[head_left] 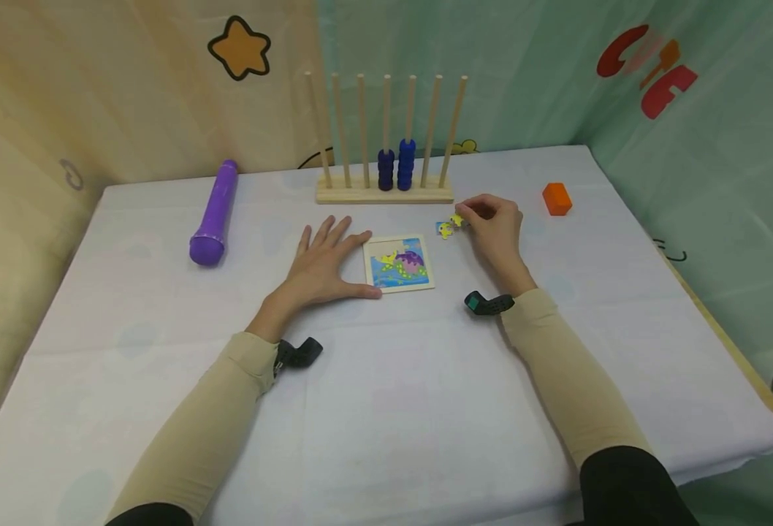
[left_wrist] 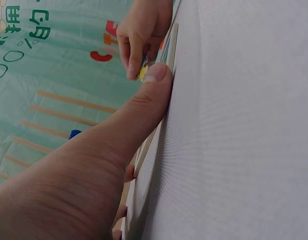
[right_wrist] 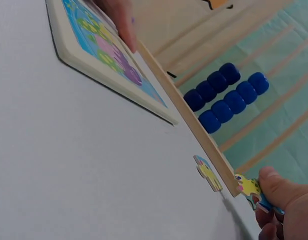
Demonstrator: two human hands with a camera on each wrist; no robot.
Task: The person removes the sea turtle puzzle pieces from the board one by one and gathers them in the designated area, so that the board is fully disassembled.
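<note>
A small jigsaw puzzle (head_left: 400,264) in a pale wooden frame lies on the table, with a colourful picture partly filled in. My left hand (head_left: 321,267) spreads its fingers along the frame's left side, the thumb (left_wrist: 156,75) touching its near edge. To the right of the frame, my right hand (head_left: 494,226) pinches a yellow and blue puzzle piece (right_wrist: 249,186) between thumb and fingers, just above the table. Another puzzle piece (right_wrist: 209,173) lies flat on the cloth beside it. The fingertips under the held piece are partly hidden.
Behind the puzzle stands a wooden peg rack (head_left: 383,193) with upright rods; dark blue beads (head_left: 406,164) fill part of two rods. A purple toy microphone (head_left: 215,212) lies at the left. An orange block (head_left: 557,199) sits at the right. White cloth (head_left: 386,438) covers the table.
</note>
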